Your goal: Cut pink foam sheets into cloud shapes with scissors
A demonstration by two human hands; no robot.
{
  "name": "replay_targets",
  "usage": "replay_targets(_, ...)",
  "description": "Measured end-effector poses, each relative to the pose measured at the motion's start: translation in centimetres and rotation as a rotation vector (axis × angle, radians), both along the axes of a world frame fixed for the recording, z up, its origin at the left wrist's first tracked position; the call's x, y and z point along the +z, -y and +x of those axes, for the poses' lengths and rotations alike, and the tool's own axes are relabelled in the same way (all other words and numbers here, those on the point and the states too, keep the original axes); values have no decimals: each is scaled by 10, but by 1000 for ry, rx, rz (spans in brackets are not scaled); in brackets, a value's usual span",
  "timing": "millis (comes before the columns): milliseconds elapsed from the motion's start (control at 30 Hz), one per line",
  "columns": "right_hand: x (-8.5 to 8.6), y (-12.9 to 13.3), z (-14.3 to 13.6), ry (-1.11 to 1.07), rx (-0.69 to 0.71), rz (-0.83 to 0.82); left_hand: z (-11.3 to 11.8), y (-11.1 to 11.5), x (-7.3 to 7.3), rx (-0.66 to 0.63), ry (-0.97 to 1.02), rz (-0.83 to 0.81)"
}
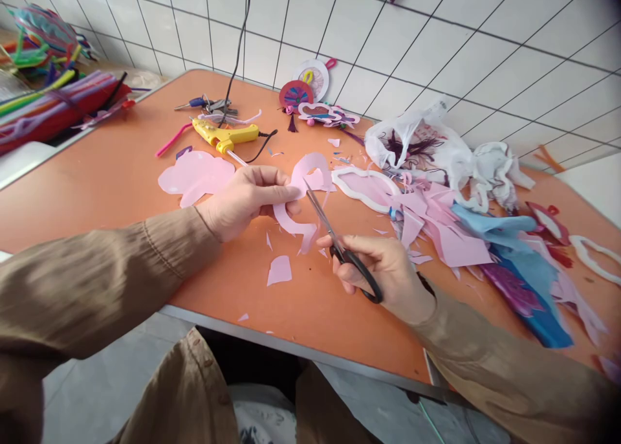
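Between the thumb and fingers of my left hand is a curved pink paper piece, held above the orange table. Black-handled scissors are in my right hand, their narrow blades reaching up to the paper's right side near my left fingertips. A pink cloud-shaped cutout lies just left of my left hand. Below the held paper, a small pink scrap rests on the table, with several tinier bits around it.
A yellow glue gun with a black cord lies behind my left hand, near keys. Round ornaments stand by the tiled wall. To the right are a white plastic bag, pink scraps and blue material.
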State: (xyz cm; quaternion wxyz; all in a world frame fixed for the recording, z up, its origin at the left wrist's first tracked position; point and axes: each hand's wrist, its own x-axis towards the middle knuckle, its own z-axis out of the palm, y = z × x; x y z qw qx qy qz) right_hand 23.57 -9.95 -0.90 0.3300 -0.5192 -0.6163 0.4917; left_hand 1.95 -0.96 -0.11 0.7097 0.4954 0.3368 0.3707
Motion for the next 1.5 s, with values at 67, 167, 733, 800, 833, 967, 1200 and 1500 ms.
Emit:
replay_targets(67, -1, 0, -1, -36, -24, -63, 1, 1, -1, -2, 31, -36)
replay_targets(167, -4, -2, -1, -64, -49, -93, 1, 1, -3, 3, 64, -70)
replay_targets(733, -8, -2, 1, -56, -59, -78, 1, 4, -6, -3, 114, -74)
replay_targets(800, -9, -2, 1, -51, -55, -82, 1, 4, -6, 21, 109, -90)
replay_targets(833, -9, -3, 0, -48, -52, -83, 1, 4, -6, 34, 110, -101)
replay_targets(967, -9, -2, 0, -39, -50, -75, 2, 5, -7, 59, 122, -162)
replay_targets(1200, -4, -2, -1, -26, -60, -66, 3, 6, -8, 43, 149, -200)
replay_targets(1500, -7, -3, 0, -44, -52, -75, 4, 8, -7, 20, 139, -185)
